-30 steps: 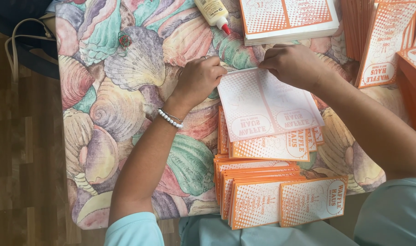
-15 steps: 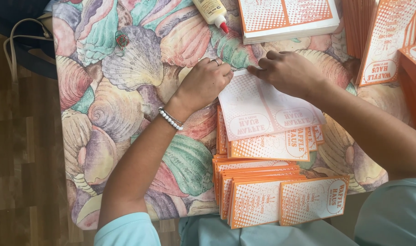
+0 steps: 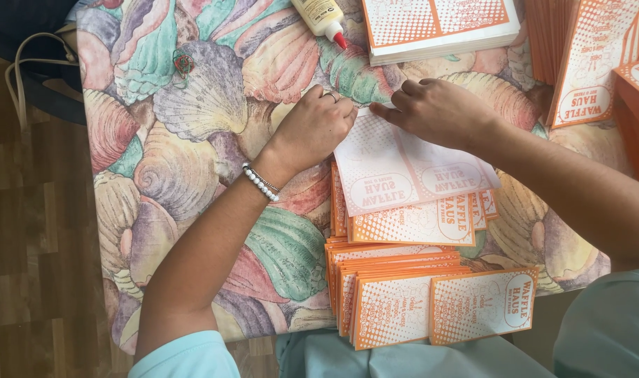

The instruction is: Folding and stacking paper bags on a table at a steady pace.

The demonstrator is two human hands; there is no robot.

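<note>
Both hands, left hand and right hand, pinch the far edge of the pale printed sheet lying just below them.

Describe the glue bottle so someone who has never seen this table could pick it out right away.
Start from the table's seashell-patterned cloth and go to its far edge, beside the white-edged stack of orange printed sheets. The glue bottle lies there on its side. It is the only bottle among flat paper, pale yellow with a red tip.
</note>
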